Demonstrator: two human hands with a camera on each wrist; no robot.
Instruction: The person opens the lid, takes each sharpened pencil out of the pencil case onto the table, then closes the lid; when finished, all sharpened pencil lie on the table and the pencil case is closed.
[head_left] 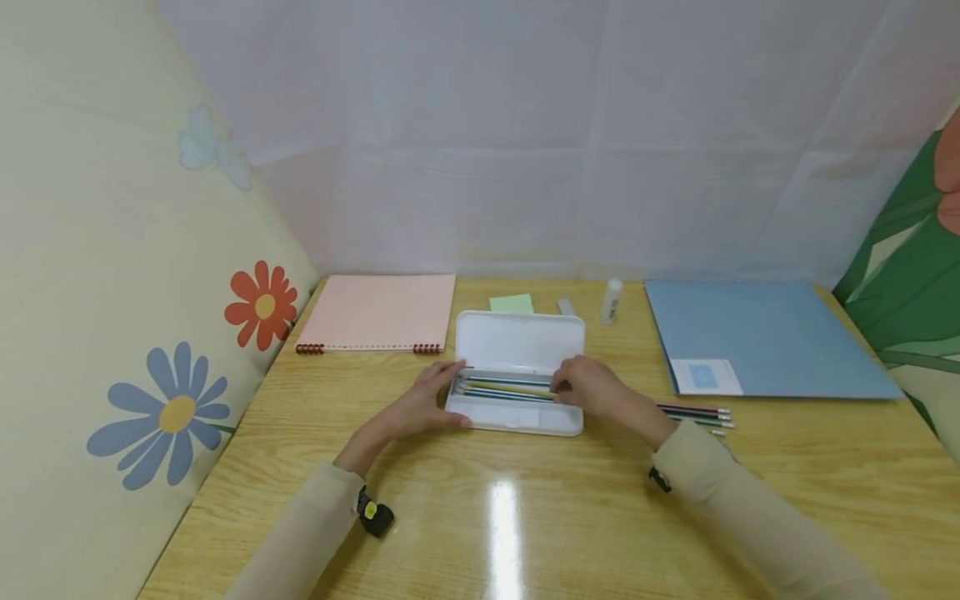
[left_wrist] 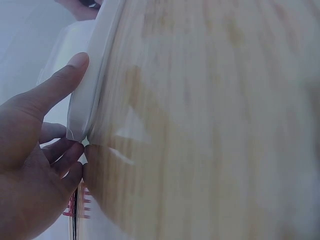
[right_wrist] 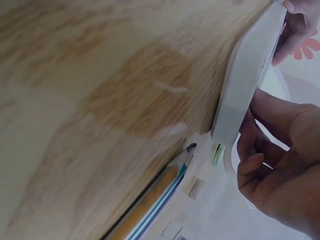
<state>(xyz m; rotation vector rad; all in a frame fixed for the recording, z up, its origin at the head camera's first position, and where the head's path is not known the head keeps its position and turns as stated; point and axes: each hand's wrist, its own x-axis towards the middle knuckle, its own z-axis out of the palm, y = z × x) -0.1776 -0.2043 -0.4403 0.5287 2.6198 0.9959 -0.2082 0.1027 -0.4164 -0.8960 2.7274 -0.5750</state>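
A white pencil case (head_left: 495,416) lies in mid-table with its lid (head_left: 519,340) raised at the back. Several pencils (head_left: 504,388) lie lengthwise inside, one of them yellow. My left hand (head_left: 420,404) grips the case's left end, its thumb along the front wall (left_wrist: 85,107) and its other fingers round the corner. At the opposite end, my right hand (head_left: 592,386) reaches in with bent fingers over the pencils' ends. The case wall (right_wrist: 245,75) hides those fingertips in the right wrist view, so whether they pinch a pencil is unclear. More loose pencils (head_left: 697,414) lie under the right forearm.
A pink spiral notebook (head_left: 382,312) lies at the back left. Behind the lid are green sticky notes (head_left: 512,303) and a small eraser (head_left: 566,307). A glue stick (head_left: 611,300) stands to their right. A large blue folder (head_left: 765,337) covers the right rear.
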